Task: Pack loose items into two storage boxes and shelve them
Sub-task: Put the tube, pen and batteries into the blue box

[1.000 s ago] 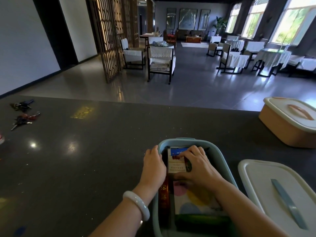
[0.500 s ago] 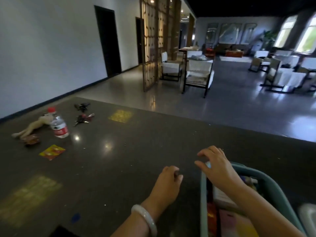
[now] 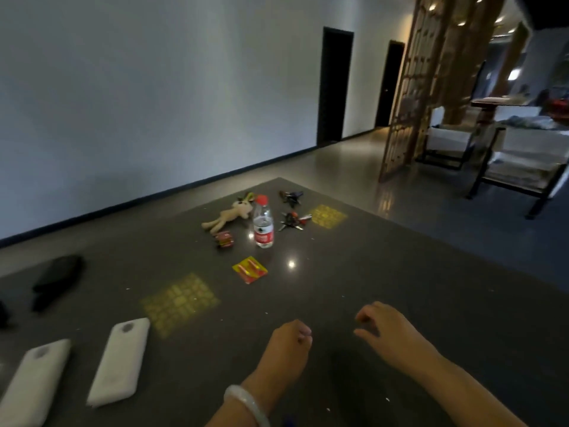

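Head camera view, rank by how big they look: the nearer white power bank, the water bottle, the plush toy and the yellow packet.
1. Nearer white power bank, though it lies closest to the camera.
2. Water bottle and plush toy: too alike to rank.
3. Yellow packet.

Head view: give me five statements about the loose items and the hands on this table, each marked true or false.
1. The water bottle stands upright. True.
2. The left hand grips the bottle. False: it holds nothing.
3. The plush toy lies left of the bottle. True.
4. The red-and-yellow packet sits beyond the bottle. False: it lies nearer the person.
5. The right hand pinches a packet. False: it holds nothing.
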A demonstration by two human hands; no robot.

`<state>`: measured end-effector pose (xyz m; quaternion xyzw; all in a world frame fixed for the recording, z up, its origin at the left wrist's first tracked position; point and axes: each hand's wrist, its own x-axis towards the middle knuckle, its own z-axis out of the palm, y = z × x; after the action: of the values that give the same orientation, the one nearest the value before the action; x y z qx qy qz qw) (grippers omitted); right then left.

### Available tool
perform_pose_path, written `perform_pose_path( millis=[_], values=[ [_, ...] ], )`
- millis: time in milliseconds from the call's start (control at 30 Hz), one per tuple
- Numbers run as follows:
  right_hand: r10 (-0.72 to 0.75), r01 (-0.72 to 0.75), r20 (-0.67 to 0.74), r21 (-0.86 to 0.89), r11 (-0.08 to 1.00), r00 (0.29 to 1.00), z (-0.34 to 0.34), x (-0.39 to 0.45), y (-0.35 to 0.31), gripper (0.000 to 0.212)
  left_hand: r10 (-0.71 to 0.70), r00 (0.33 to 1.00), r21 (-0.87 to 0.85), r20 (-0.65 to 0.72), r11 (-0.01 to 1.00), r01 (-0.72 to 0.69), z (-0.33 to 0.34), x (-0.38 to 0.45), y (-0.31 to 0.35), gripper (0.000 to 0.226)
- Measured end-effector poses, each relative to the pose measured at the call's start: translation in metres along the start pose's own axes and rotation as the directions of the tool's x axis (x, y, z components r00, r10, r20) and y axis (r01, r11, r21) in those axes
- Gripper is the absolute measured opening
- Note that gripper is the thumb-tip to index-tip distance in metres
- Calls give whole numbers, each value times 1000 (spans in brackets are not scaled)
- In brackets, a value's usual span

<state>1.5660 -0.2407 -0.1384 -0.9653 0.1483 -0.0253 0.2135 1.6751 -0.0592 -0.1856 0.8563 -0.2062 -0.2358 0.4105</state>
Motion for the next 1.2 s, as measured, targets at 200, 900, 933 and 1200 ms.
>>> perform_pose_path(
  millis=[200,900,933,1200],
  values=[
    [-62,57,76,70,996,995,42,93,-65,29,58,965,321,-255,947,28,-78,54,-70,24],
    [115,-117,-125,-6,993,985,186,286,-122,72,-38,970,503,-240,850,157,-130,141,-152,91],
    [108,-111,-154,-11,994,982,189,286,-121,70,-32,967,496,-254,854,158,-132,144,-151,87],
    [87,-79,-198,47,996,976,193,287,-112,59,86,894,387,-439,916,102,-178,241,-116,62]
  ],
)
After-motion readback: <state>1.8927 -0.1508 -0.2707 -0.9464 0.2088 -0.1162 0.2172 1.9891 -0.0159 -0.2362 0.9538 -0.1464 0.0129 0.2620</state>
